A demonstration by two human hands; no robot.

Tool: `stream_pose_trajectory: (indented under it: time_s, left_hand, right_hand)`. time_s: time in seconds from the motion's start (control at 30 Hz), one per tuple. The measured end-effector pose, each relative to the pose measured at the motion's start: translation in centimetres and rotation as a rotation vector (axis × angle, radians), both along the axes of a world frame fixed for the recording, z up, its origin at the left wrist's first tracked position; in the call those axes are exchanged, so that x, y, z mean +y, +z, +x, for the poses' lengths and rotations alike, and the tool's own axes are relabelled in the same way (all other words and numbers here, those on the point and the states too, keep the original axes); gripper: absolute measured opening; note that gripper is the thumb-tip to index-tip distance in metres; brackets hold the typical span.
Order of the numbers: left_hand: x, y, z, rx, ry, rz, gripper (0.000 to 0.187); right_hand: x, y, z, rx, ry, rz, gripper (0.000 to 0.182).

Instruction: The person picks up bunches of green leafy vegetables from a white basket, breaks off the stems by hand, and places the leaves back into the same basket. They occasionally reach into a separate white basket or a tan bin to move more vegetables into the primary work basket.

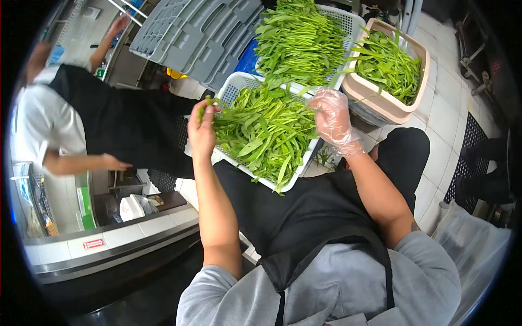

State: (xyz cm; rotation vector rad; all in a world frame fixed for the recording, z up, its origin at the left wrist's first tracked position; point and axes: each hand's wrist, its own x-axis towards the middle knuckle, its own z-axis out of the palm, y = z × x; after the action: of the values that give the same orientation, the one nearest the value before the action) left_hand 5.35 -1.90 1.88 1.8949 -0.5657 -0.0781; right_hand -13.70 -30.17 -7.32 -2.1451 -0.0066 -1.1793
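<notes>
My left hand (202, 133), bare, is raised at the left rim of the near white basket (232, 87). Its fingers close around a few short green stems (201, 113) of water spinach. Clear plastic covers my right hand (333, 117), which is over the basket's right edge with its fingers curled together; what they hold, if anything, is hidden. Loose water spinach (266, 127) fills the near basket, its leaves and stems lying in mixed directions. Behind it, a second white basket (352, 24) carries a neater heap of water spinach (304, 43), stems mostly aligned.
A beige tub (399, 113) with leafy trimmings stands at the back right. Grey folding crates (190, 38) are stacked at the back left. A co-worker in a black apron (125, 119) stands on the left. Scraps (325, 157) lie on the tiled floor near my knee.
</notes>
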Motion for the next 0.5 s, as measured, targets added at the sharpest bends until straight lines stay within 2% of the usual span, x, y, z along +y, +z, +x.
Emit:
stream_pose_trajectory:
  time_s: [0.03,0.1,0.13,0.17,0.27,0.33,0.4,0.5]
  left_hand:
    - [0.7,0.6,-0.9,-0.033,0.076,-0.055,0.023]
    - [2.1,0.5,-1.6,-0.046,0.034,-0.339,0.023]
    - [2.3,1.2,-2.3,-0.006,0.006,-0.468,0.023]
    - [2.4,1.8,-3.2,0.000,0.056,-0.494,0.024]
    - [3.9,2.6,-4.0,0.132,-0.003,-0.524,0.024]
    - [3.9,3.0,-5.2,0.177,0.056,-0.421,0.025]
    - [3.6,3.3,-6.7,0.208,0.127,-0.223,0.025]
    - [3.5,1.5,-8.1,0.246,0.071,-0.057,0.029]
  right_hand:
    - [0.3,0.6,0.2,0.005,0.014,0.025,0.024]
    - [1.0,0.0,1.6,-0.013,0.080,0.036,0.018]
    - [1.7,-1.3,2.5,0.126,0.132,0.041,0.016]
    - [2.5,-2.6,3.3,0.263,0.183,0.045,0.014]
    - [4.2,-2.3,3.9,0.638,0.136,-0.269,0.012]
    - [4.7,-2.6,4.6,0.817,0.104,-0.463,0.012]
    - [4.5,-3.9,4.5,0.665,0.060,-0.485,0.017]
    - [4.1,-2.8,3.8,0.485,0.059,-0.464,0.017]
